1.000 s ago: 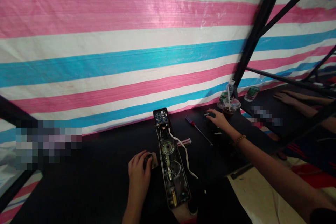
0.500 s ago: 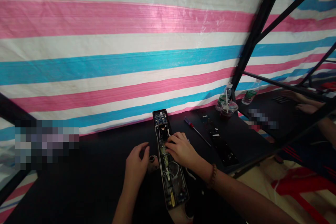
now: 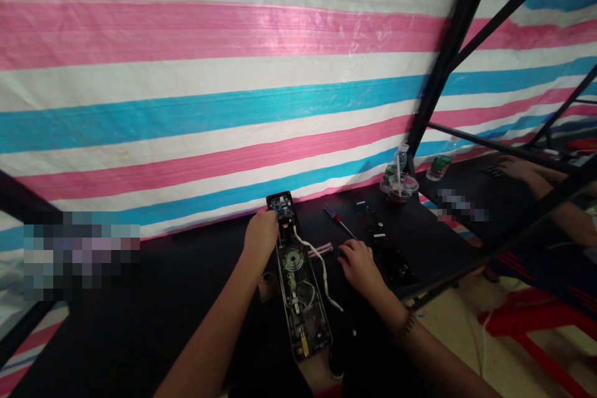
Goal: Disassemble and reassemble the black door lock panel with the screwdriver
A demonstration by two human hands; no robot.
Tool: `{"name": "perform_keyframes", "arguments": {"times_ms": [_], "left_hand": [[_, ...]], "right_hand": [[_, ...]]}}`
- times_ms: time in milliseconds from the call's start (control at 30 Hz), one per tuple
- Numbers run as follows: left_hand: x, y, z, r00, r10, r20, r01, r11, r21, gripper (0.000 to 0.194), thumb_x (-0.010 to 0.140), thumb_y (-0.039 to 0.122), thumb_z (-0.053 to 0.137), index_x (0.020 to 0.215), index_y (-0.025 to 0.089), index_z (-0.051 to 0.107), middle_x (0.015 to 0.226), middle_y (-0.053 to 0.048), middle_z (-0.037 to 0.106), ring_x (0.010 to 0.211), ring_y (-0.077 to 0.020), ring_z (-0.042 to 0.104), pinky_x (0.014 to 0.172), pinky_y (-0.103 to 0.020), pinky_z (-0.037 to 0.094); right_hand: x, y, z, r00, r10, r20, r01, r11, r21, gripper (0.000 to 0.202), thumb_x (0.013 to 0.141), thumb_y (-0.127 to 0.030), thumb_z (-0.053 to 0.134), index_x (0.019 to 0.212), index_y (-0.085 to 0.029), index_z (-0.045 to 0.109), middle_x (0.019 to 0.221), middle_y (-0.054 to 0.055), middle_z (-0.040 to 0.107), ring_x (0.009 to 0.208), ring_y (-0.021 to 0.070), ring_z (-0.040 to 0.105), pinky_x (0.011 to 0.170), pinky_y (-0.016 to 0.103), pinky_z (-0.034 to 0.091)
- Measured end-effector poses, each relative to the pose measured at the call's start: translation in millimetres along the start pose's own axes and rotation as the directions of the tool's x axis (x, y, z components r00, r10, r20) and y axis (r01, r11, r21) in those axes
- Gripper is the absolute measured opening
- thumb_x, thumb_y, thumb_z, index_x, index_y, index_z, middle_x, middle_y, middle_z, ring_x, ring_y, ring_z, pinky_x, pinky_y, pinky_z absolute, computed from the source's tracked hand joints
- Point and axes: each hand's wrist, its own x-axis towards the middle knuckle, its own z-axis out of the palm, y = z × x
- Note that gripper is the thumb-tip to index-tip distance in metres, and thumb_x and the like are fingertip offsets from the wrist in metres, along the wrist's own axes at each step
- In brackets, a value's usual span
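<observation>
A long, narrow black electronic device (image 3: 311, 298) lies open-topped in front of me, its inside facing up. At its far end sits a blue circuit board (image 3: 282, 206); near its close end is a brass fitting (image 3: 304, 344). My left hand (image 3: 262, 235) is closed at the far left edge of the housing, its fingertips partly hidden. Out to the right side runs a white cable (image 3: 323, 264). My right hand (image 3: 361, 266) rests low over the table, fingers bent and apart, covering the tip of a purple-handled screwdriver (image 3: 332, 212). Between device and hand lies a thin pale strip (image 3: 321, 250).
A dark flat panel (image 3: 392, 255) lies right of my right hand. Behind it stand a lidded plastic cup (image 3: 403, 188) and a bottle (image 3: 402, 158). A small pale piece (image 3: 268, 287) sits left of the device. Another person's hand (image 3: 515, 168) is at the far-right table.
My right hand has left the device's middle and moved right, onto the table. My left hand has moved up to the far left edge. The white cable now hangs out over the right side.
</observation>
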Motion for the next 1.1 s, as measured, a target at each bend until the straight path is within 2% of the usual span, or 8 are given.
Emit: {"name": "perform_keyframes", "arguments": {"times_ms": [167, 367, 500, 633, 767, 867, 967, 1100], "left_hand": [[-6, 6, -2.4, 1.000, -0.002, 0.016, 0.002, 1.000, 0.022, 0.029, 0.092, 0.014, 0.040, 0.089, 0.013, 0.068, 0.091, -0.016, 0.070, 0.085, -0.0263, 0.069, 0.076, -0.032, 0.050], [-16, 13, 1.0, 0.999, -0.035, -0.006, 0.035, 0.999, 0.014, 0.024, 0.091, 0.007, 0.039, 0.100, 0.011, 0.061, 0.099, -0.016, 0.067, 0.088, -0.0241, 0.069, 0.075, -0.029, 0.050], [-20, 14, -2.8, 0.996, -0.077, -0.047, 0.074, 0.995, -0.061, 0.021, 0.094, 0.011, 0.038, 0.102, 0.012, 0.057, 0.095, -0.015, 0.068, 0.086, -0.0248, 0.070, 0.074, -0.031, 0.050], [-30, 3, -1.1, 0.961, -0.219, -0.167, 0.139, 0.908, -0.394, 0.015, 0.096, 0.024, 0.042, 0.098, 0.017, 0.056, 0.090, -0.012, 0.071, 0.086, -0.0254, 0.071, 0.077, -0.034, 0.052], [-59, -6, 25.7, 0.856, -0.510, -0.079, 0.205, 0.476, -0.855, 0.016, 0.094, 0.029, 0.047, 0.108, 0.020, 0.048, 0.100, -0.010, 0.071, 0.079, -0.0190, 0.072, 0.072, -0.032, 0.056], [-90, 4, 51.6, 0.768, -0.638, 0.047, 0.198, 0.167, -0.966, 0.033, 0.092, 0.029, 0.052, 0.122, 0.022, 0.039, 0.106, -0.010, 0.069, 0.086, -0.0183, 0.073, 0.074, -0.033, 0.058], [-118, 28, 67.1, 0.789, -0.609, 0.079, 0.232, 0.177, -0.957, 0.051, 0.088, 0.034, 0.062, 0.130, 0.023, 0.036, 0.114, -0.013, 0.068, 0.093, -0.0210, 0.072, 0.085, -0.039, 0.056], [-136, 55, 71.2, 0.837, -0.544, -0.062, 0.181, 0.383, -0.906, 0.063, 0.085, 0.030, 0.064, 0.139, 0.018, 0.035, 0.126, -0.019, 0.062, 0.116, -0.0271, 0.062, 0.101, -0.046, 0.046]], "right_hand": [[29, -65, -9, 0.987, -0.112, -0.119, 0.136, 0.967, 0.213, 0.017, 0.089, -0.019, 0.060, 0.103, -0.022, 0.070, 0.119, 0.012, 0.061, 0.114, 0.0289, 0.053, 0.093, 0.045, 0.045], [66, -132, 11, 0.983, -0.186, 0.014, 0.182, 0.974, 0.135, 0.018, 0.088, -0.019, 0.059, 0.099, -0.018, 0.073, 0.145, 0.016, 0.045, 0.135, 0.0354, 0.033, 0.100, 0.053, 0.037], [72, -136, 21, 0.993, -0.122, 0.001, 0.120, 0.981, 0.150, 0.018, 0.088, -0.018, 0.058, 0.093, -0.018, 0.074, 0.148, 0.016, 0.043, 0.137, 0.0370, 0.031, 0.100, 0.055, 0.035], [78, -136, 25, 1.000, -0.029, 0.003, 0.027, 0.968, 0.248, 0.012, 0.084, -0.017, 0.062, 0.081, -0.019, 0.073, 0.147, 0.012, 0.046, 0.135, 0.0354, 0.035, 0.100, 0.055, 0.035], [92, -126, 22, 0.999, -0.016, 0.051, -0.005, 0.923, 0.384, 0.007, 0.085, -0.021, 0.063, 0.082, -0.021, 0.070, 0.145, 0.009, 0.048, 0.133, 0.0314, 0.040, 0.100, 0.053, 0.038], [100, -111, 16, 0.990, -0.135, 0.038, 0.111, 0.920, 0.377, 0.020, 0.087, -0.020, 0.062, 0.107, -0.020, 0.066, 0.142, 0.011, 0.048, 0.127, 0.0266, 0.046, 0.104, 0.047, 0.038], [103, -101, 9, 0.967, -0.234, 0.101, 0.206, 0.950, 0.234, 0.047, 0.081, -0.014, 0.067, 0.127, -0.018, 0.056, 0.146, 0.013, 0.043, 0.125, 0.0281, 0.047, 0.106, 0.045, 0.038], [107, -106, -2, 0.937, -0.254, 0.240, 0.248, 0.967, 0.059, 0.048, 0.081, -0.004, 0.058, 0.129, -0.012, 0.054, 0.148, 0.020, 0.035, 0.122, 0.0306, 0.052, 0.104, 0.043, 0.042]]}}
